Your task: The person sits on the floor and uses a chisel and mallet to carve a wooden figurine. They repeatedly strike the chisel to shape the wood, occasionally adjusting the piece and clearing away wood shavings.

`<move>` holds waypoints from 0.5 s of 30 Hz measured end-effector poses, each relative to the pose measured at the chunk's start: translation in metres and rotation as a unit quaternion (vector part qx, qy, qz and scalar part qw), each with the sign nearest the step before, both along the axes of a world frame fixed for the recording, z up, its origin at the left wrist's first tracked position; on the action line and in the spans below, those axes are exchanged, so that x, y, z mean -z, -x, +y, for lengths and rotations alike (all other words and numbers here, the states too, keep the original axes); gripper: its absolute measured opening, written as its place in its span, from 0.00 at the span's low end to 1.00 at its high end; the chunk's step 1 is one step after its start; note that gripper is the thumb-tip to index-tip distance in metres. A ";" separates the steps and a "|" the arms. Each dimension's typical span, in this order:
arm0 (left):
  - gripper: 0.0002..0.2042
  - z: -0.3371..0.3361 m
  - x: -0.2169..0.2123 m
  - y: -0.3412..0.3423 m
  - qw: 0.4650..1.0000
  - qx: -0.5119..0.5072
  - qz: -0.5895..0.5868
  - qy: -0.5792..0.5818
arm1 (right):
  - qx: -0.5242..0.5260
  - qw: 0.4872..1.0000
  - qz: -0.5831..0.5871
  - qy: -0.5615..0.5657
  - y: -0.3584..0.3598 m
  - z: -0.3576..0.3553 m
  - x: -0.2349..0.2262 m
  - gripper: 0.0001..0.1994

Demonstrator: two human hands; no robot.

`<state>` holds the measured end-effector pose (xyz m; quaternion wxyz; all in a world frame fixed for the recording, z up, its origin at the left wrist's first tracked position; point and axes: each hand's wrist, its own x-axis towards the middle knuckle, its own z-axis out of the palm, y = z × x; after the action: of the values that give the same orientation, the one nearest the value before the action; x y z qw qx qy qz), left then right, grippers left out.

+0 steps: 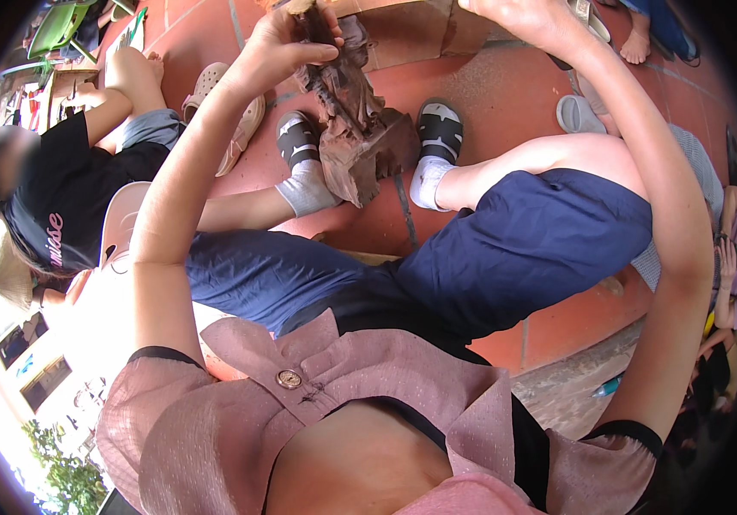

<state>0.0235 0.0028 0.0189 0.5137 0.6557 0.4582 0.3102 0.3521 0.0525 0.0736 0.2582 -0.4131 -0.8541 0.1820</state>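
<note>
A dark brown carved wooden figure (356, 112) stands tilted on the floor between my feet, its broad, rough base resting on the tiles. My left hand (291, 47) is closed round its upper end, with the thumb across the near side and a pale tan tip showing above the fingers. To the right, apart from the carving, my right hand (527, 19) is raised at the top edge of the picture. Most of its fingers are cut off there, so whether they hold anything is hidden. A small dark shape shows just below that hand.
Behind the carving lies a brown cardboard piece (411, 30). My sandalled feet (300, 142) flank the base. A person in a black shirt (72, 172) sits at the left, near pale clogs (244, 129). Another person's legs and grey shoe (579, 114) are close on the right.
</note>
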 end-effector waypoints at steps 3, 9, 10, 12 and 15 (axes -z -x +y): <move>0.16 0.019 0.007 -0.017 0.999 0.033 -0.025 0.028 | 0.000 0.994 -0.114 -0.001 -0.021 -0.011 -0.011 0.14; 0.17 0.010 0.004 -0.019 0.999 0.032 -0.044 0.003 | 0.027 0.996 -0.084 0.024 -0.011 -0.010 -0.001 0.16; 0.17 0.009 0.005 -0.014 0.998 0.042 -0.054 0.015 | 0.011 0.999 -0.037 0.013 -0.006 -0.010 -0.001 0.17; 0.16 0.006 0.010 -0.010 0.999 0.035 -0.011 -0.015 | 0.009 0.996 -0.086 0.004 -0.003 -0.018 -0.009 0.16; 0.16 0.004 0.013 -0.018 0.997 0.063 0.034 -0.014 | 0.033 0.968 -0.248 0.016 -0.003 -0.016 -0.015 0.14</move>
<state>0.0419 0.0072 0.0061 0.5074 0.7001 0.4292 0.2612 0.3553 0.0366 0.0885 0.0380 -0.4775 -0.8743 0.0790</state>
